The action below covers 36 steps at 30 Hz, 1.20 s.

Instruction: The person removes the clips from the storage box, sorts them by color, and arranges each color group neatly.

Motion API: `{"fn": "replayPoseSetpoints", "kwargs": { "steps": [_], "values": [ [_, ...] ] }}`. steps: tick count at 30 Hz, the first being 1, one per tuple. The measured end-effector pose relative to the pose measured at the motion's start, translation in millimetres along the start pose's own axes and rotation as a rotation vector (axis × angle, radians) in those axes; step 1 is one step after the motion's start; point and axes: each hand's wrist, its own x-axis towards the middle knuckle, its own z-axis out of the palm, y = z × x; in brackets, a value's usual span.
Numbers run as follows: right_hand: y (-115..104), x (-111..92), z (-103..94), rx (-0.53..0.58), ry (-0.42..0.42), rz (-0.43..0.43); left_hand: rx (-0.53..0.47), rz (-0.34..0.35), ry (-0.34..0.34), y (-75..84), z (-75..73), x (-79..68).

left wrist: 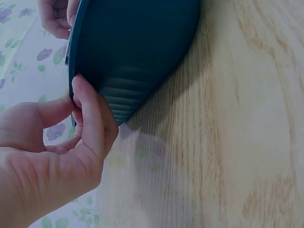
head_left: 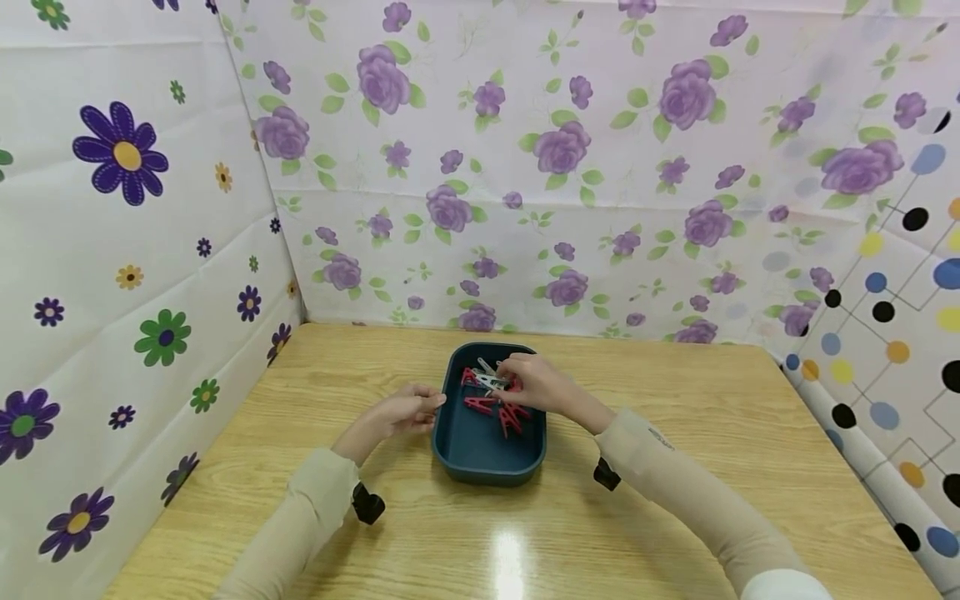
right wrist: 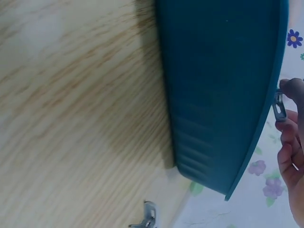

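A dark teal plastic tray (head_left: 487, 454) stands on the table with red and pale grey clothespins in its far half. My left hand (head_left: 408, 410) is at its left side; in the left wrist view thumb and fingers (left wrist: 92, 111) pinch the rim. Over the tray's far right part, my right hand (head_left: 542, 385) pinches a grey clothespin (right wrist: 279, 107), seen at rim height in the right wrist view. Below it lie red clothespins (head_left: 510, 419), one red clothespin (head_left: 478, 405) a little to the left. My right fingers hide some of the pile.
The tray rests on a light wooden table (head_left: 675, 400). Flowered cloth (head_left: 562, 200) hangs behind the far edge, with patterned cloth at both sides. In the right wrist view, a small grey metallic-looking piece (right wrist: 149, 216) shows beyond the tray's end; its kind is unclear.
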Motion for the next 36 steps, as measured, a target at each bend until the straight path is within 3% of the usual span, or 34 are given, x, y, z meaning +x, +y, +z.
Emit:
{"fn": "replayPoseSetpoints", "kwargs": {
  "steps": [27,36],
  "values": [
    [24.0,-39.3,-8.9,-0.129,0.333,-0.059,-0.067,-0.016,0.007,-0.4,0.6,3.6],
    [30.3,-51.1,-13.8,-0.158,0.408,-0.013,-0.061,-0.032,0.032,2.7,2.3,-0.4]
  ]
}}
